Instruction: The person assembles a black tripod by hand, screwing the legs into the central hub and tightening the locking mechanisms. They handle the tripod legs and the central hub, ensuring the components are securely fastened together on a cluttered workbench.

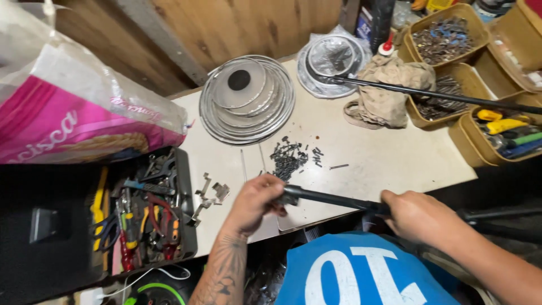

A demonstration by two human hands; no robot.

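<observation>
Nearest the camera is a blue cloth [361,277] with a large white figure on it; just above it the two hands hold one dark rod [333,199] between them. The left hand [255,202] is closed around the rod's left end, where a darker fitting shows at the fingertips; the right hand [415,216] is clamped on the shaft further along. The hands are apart, with a bare stretch of rod between them. The rod's long axis runs nearly level across the view, left end slightly higher, over the near edge of the white counter [389,158]; past the right hand it seems to run on toward the right edge of the view. The left hand is the one at the rod's end; the right sits at mid-shaft.

To the left an open toolbox [183,226] holds pliers and screwdrivers with red and yellow handles; small metal brackets [210,195] lie just beside it on the counter. Further back a heap of dark screws [289,158] lies near the counter's middle; behind it a stack of round metal rims [248,99]. A second dark rod [429,93] lies across a crumpled beige rag [387,90] and the tan bins [451,34] of hardware at the far right; a pink and white bag [73,113] fills the far left.
</observation>
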